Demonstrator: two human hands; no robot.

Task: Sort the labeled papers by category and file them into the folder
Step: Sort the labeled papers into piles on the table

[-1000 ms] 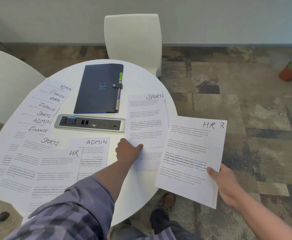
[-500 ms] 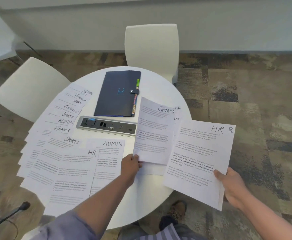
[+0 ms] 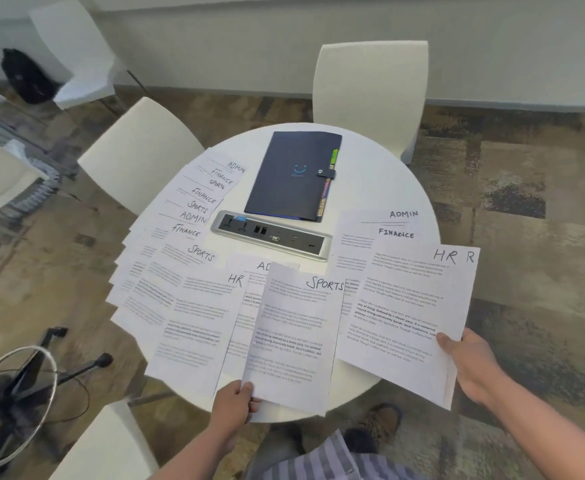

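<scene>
**Two Sheets Held Over a Crowded Table**

Fingers and thumb of the left hand (image 3: 232, 403) pinched the bottom corner of the SPORTS sheet (image 3: 292, 337), held lifted above the table's near side. The right hand (image 3: 471, 367) gripped the lower right edge of the HR stack (image 3: 410, 317), thumb on top, with at least one more sheet behind it, much of it hanging out past the round table (image 3: 388, 174).

Each sheet was held by a single corner or edge, so it could sag, fold or slip, and the HR papers might fan apart and drop to the carpet (image 3: 526, 202). The SPORTS sheet overlapped a flat HR sheet (image 3: 201, 320) and a partly hidden ADMIN sheet (image 3: 249, 282); lowering it there would probably mix categories or drag those pages toward the rim.

Room was tight. A fanned spread of papers (image 3: 187, 216) covered the left side, several overhanging the edge. ADMIN and FINANCE sheets (image 3: 384, 230) lay at the right. The dark folder (image 3: 291, 174) lay closed at the far side, beyond the power strip (image 3: 270, 237); bare tabletop showed mainly right of the folder.
</scene>
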